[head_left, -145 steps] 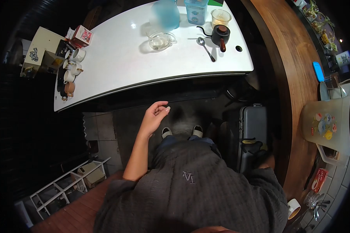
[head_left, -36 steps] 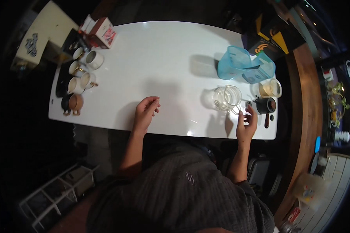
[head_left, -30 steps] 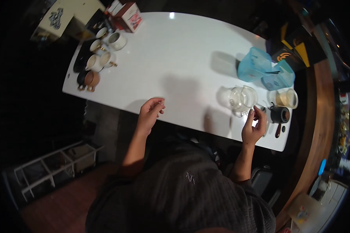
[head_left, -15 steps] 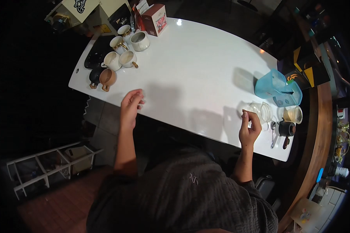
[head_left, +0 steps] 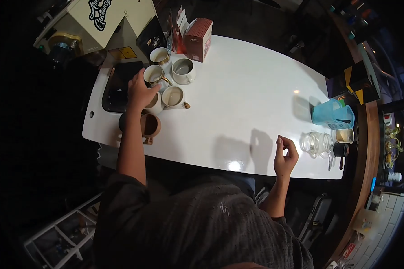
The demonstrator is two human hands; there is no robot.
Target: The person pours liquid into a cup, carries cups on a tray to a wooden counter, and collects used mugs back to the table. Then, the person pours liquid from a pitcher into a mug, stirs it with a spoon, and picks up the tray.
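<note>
My left hand (head_left: 141, 93) is at the group of cups on the left, its fingers apart around the near-left side of a white cup with a gold handle (head_left: 153, 74). Its thumb lies just below that cup's handle; whether it touches is unclear. Close by stand a white cup (head_left: 184, 71), a gold-rimmed cup (head_left: 160, 56), a cream cup (head_left: 173, 97) and another pale cup (head_left: 153, 104), partly hidden by my hand. A brown cup (head_left: 151, 125) sits beside my forearm. My right hand (head_left: 285, 157) hovers over the table's near side, fingers curled toward the thumb, nothing visible in them.
On the white table (head_left: 242, 89), a red-brown box (head_left: 199, 39) stands at the back left, beside a cream machine (head_left: 92, 27). At the right are a blue pitcher (head_left: 327, 113), glassware (head_left: 316, 143), a black-headed tool (head_left: 341, 149) and a spoon (head_left: 331, 161).
My left hand has moved from the table's near edge forward and left to the cups. My right hand stays curled at the right. The view has shifted toward the cups.
</note>
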